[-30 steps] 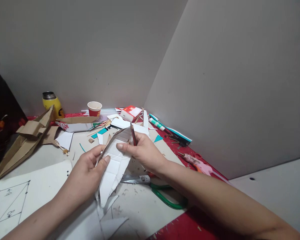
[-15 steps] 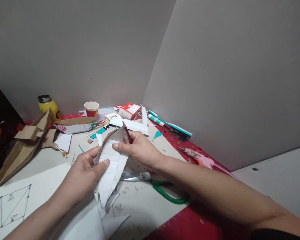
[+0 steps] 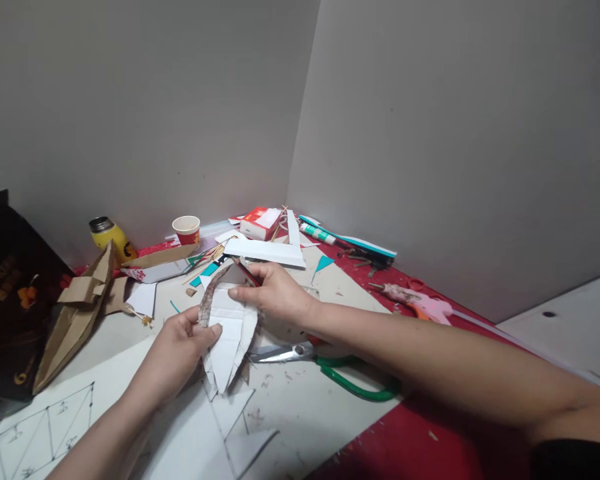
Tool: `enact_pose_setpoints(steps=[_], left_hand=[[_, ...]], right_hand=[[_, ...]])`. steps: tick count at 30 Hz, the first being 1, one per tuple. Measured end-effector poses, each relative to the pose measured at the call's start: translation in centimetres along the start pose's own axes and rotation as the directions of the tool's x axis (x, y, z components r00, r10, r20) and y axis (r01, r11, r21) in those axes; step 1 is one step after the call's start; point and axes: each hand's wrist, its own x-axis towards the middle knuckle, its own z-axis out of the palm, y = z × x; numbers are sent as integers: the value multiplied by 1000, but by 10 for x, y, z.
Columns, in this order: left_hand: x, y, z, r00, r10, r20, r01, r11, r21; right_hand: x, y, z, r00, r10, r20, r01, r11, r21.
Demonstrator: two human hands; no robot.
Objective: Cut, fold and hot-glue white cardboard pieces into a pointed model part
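Between my hands is a small white cardboard boat shape [image 3: 229, 337], pointed at its near end, with a rough brown wall along its left side. My left hand [image 3: 187, 343] pinches its left edge, thumb on the white inner face. My right hand [image 3: 275, 293] grips the upper right edge with the thumb on top, and also holds a dark pencil [image 3: 247, 273] between its fingers. Below the right forearm lie green-handled scissors [image 3: 300, 351], their blades pointing left. White paper scraps [image 3: 235, 410] lie under the cardboard boat.
At left are a brown cardboard boat [image 3: 75, 320], a black bag [image 3: 10, 307], a yellow bottle [image 3: 111, 240] and a paper with drawn lines [image 3: 40, 433]. A paper cup [image 3: 187, 231] and red box [image 3: 260, 223] stand behind. A pink glue gun [image 3: 420, 301] lies right.
The view has shifted left, so the table things sit further right. The cardboard boat has been turned to show more of its inside; both hands keep their hold.
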Motion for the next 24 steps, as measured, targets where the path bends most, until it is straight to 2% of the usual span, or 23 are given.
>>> enact_pose_setpoints(steps=[6,13,16,20,24], left_hand=[[0,-1,1,999,-45,17,46,997,-56],[4,-4,1,1000,16,-19,-17,1000,-26],[3,-5,1,999,4,-36,-5,1000,-28],[4,-6,1,998,-54,-8,54,998,-36],[5,-7,2,998,-33,47,35,998,-44]], right_hand=[[6,3,-6,998,-38,-58,37,999,-26],[4,7,-3,994,-91,-53,89,995,-48],[4,6,-2,990,-134,-50,131,990,-52],[3,4,-4,981,-184,-59,180,982,-63],[1,5,-3,972,-229,-45,225,971,-81]])
